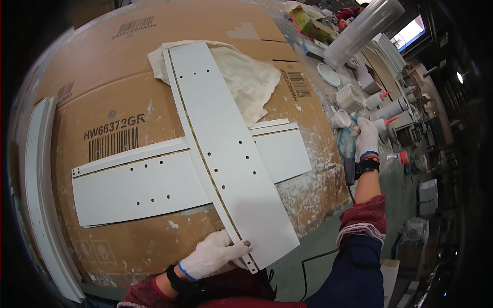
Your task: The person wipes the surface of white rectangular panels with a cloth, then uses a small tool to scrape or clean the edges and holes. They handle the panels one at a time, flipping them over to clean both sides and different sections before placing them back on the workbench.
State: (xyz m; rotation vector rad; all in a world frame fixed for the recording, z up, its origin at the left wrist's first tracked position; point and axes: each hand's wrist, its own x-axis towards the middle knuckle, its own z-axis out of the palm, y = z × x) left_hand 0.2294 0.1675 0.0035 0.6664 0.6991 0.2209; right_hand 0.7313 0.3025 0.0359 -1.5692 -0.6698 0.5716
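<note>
My left hand, in a white knit glove, grips the near end of a long white panel, thumb on top beside its grooved edge. This panel has several drilled holes and lies crosswise over another white drilled panel. My right hand, also gloved, is stretched out to the right side of the table with its fingers curled. Right beside it is a bottle with a red nozzle, partly hidden by the hand. What the fingers hold, if anything, is hidden. A dark-handled corded tool lies next to my right wrist.
Cardboard with paint marks covers the table. A cream cloth lies partly under the far end of the panel. More white panels stand along the left edge. A roll of clear film, a white lid and more bottles crowd the right side.
</note>
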